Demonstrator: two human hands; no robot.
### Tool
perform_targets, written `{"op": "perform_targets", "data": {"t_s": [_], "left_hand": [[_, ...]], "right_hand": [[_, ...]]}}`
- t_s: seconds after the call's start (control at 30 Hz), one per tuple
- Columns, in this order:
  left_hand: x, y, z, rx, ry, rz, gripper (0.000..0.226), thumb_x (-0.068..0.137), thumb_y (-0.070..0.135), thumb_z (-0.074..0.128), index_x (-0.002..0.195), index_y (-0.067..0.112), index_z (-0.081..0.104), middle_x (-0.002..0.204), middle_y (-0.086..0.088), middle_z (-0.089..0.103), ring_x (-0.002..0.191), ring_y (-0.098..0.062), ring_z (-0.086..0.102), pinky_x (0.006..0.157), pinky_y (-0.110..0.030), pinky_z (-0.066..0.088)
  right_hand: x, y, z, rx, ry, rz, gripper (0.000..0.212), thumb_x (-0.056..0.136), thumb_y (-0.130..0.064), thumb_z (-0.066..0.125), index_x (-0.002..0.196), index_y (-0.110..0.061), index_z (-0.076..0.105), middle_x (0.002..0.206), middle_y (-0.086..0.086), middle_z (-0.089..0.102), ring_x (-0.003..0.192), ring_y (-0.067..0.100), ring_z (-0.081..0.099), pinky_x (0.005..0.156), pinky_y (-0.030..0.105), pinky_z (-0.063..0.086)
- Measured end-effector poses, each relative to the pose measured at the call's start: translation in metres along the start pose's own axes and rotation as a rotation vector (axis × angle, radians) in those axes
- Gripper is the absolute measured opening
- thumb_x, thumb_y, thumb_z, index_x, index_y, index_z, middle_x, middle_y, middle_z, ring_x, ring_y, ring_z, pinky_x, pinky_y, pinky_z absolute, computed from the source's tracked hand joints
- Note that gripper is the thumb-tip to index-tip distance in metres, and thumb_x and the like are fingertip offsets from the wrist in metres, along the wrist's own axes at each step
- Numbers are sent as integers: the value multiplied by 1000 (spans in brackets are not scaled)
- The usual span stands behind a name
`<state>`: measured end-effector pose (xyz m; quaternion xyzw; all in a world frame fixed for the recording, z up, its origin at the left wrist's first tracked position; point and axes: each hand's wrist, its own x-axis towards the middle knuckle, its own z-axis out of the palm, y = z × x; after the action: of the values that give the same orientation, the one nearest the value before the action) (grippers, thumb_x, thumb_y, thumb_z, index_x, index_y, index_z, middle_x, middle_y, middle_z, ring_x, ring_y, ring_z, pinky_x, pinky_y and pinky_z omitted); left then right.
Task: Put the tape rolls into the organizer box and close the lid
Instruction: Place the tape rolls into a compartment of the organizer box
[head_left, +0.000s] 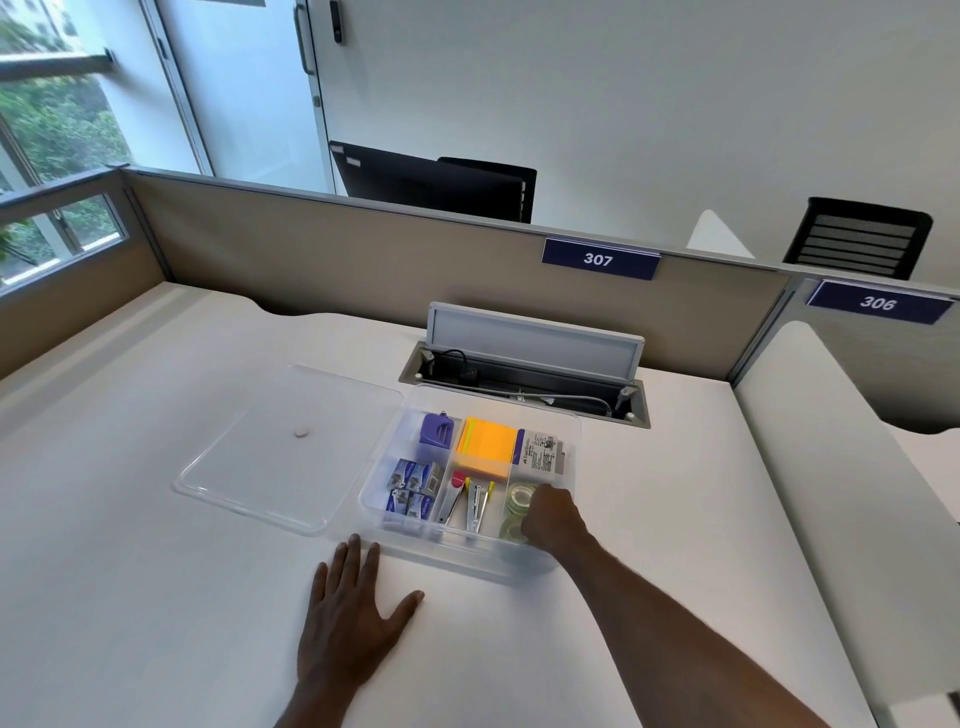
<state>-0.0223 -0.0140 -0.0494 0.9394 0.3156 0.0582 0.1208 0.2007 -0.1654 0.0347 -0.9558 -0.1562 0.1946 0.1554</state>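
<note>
A clear plastic organizer box (519, 564) stands open on the white desk. Its clear lid (291, 447) lies flat to the left, touching the box. In the front right compartment lie clear tape rolls (517, 500). My right hand (553, 517) reaches into that compartment with its fingers curled down over the rolls; whether it grips one is hidden. My left hand (353, 613) rests flat on the desk in front of the box's left corner, fingers spread, holding nothing.
Other compartments hold a purple sharpener (437, 430), orange sticky notes (488, 447), staple boxes (410, 486) and staplers (470, 501). Behind the box an open cable hatch (524, 374) is sunk in the desk. A beige partition (363, 260) walls off the back.
</note>
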Motion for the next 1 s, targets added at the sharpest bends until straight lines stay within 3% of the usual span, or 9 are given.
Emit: {"op": "perform_targets", "data": {"t_s": [0.2, 0.43, 0.63, 0.73, 0.83, 0.9, 1.0], "left_hand": [[0, -2, 2, 8, -7, -1, 97, 75, 84, 23, 146, 18, 32, 157, -8, 25, 146, -22, 18, 119, -41, 14], [2, -3, 5, 3, 3, -6, 99, 74, 85, 22, 147, 19, 29, 158, -7, 22, 147, -21, 16, 119, -41, 12], [1, -2, -3, -83, -68, -22, 95, 77, 82, 19, 149, 21, 23, 161, -3, 13, 148, -16, 6, 119, -36, 1], [7, -5, -15, -255, -46, -79, 67, 88, 63, 41, 139, 20, 44, 154, -1, 34, 143, -15, 26, 118, -32, 14], [17, -14, -38, -362, 85, -125, 29, 90, 44, 55, 106, 25, 69, 115, 1, 70, 110, -18, 62, 95, -33, 45], [27, -26, -56, -409, 183, -177, 17, 89, 37, 60, 87, 25, 72, 91, 3, 75, 87, -21, 69, 77, -33, 51], [48, -46, -77, -444, 236, -233, 14, 88, 30, 63, 88, 21, 74, 91, 1, 76, 82, -22, 70, 75, -33, 52]], "right_hand": [[-2, -2, 1, 17, 41, 17, 32, 77, -9, 60, 108, -1, 62, 110, 18, 67, 99, 33, 67, 74, 30, 53], [-15, -16, -12, 72, 396, -61, 24, 89, -20, 49, 97, -5, 66, 96, 16, 71, 85, 34, 69, 69, 34, 56], [-11, -42, -22, 46, 399, -252, 31, 94, -28, 48, 110, -4, 59, 109, 16, 66, 102, 31, 60, 83, 37, 49], [-9, -68, -21, 124, 339, -302, 33, 94, -28, 50, 116, -3, 56, 115, 17, 63, 108, 33, 56, 88, 39, 46], [-12, -99, -14, 187, 305, -343, 33, 93, -28, 51, 113, -3, 57, 112, 17, 63, 108, 33, 55, 86, 38, 45], [-13, -121, -6, 218, 260, -359, 33, 92, -26, 52, 113, -2, 58, 113, 18, 63, 110, 34, 55, 88, 38, 45], [-15, -152, 5, 237, 204, -376, 38, 93, -28, 52, 121, -4, 56, 120, 19, 62, 116, 34, 53, 94, 37, 43]]}}
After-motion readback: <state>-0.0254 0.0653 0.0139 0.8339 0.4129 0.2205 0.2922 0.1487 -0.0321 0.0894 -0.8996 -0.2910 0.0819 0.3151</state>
